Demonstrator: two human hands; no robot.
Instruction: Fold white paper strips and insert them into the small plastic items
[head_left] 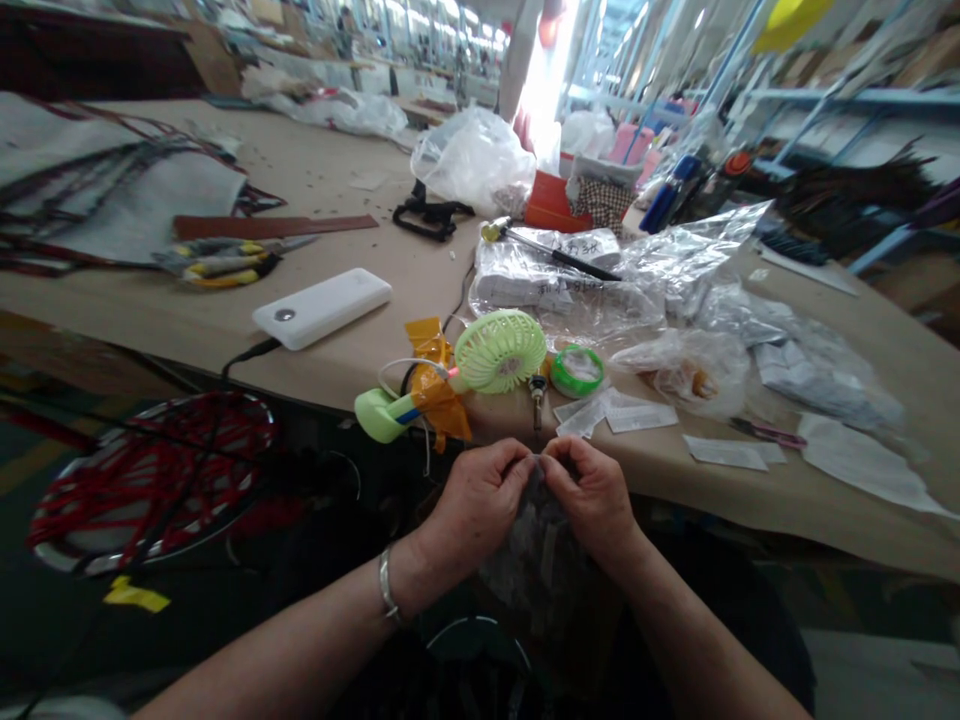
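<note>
At the table's front edge my left hand (478, 500) and my right hand (594, 503) meet, each with thumb and forefinger pinched together. Whatever they grip is too small or hidden to make out. Below the fingers is a see-through plastic bag (536, 560); whether it hangs from them I cannot tell. Just beyond the fingertips, a small metal fitting (538, 395) points down over the edge. A light green handheld fan (501, 350) is fixed beside it with orange tape (439, 395). Close to my right hand lie a green round container (577, 371) and white paper strips (641, 413).
A white power bank (322, 308) with a cable and several pliers (229, 262) lie on the left. Behind the fan are a hammer (559, 252) and plastic-wrapped packs (517, 270). Scissors (769, 432) lie right. A red-strapped round seat (154, 480) stands below the table.
</note>
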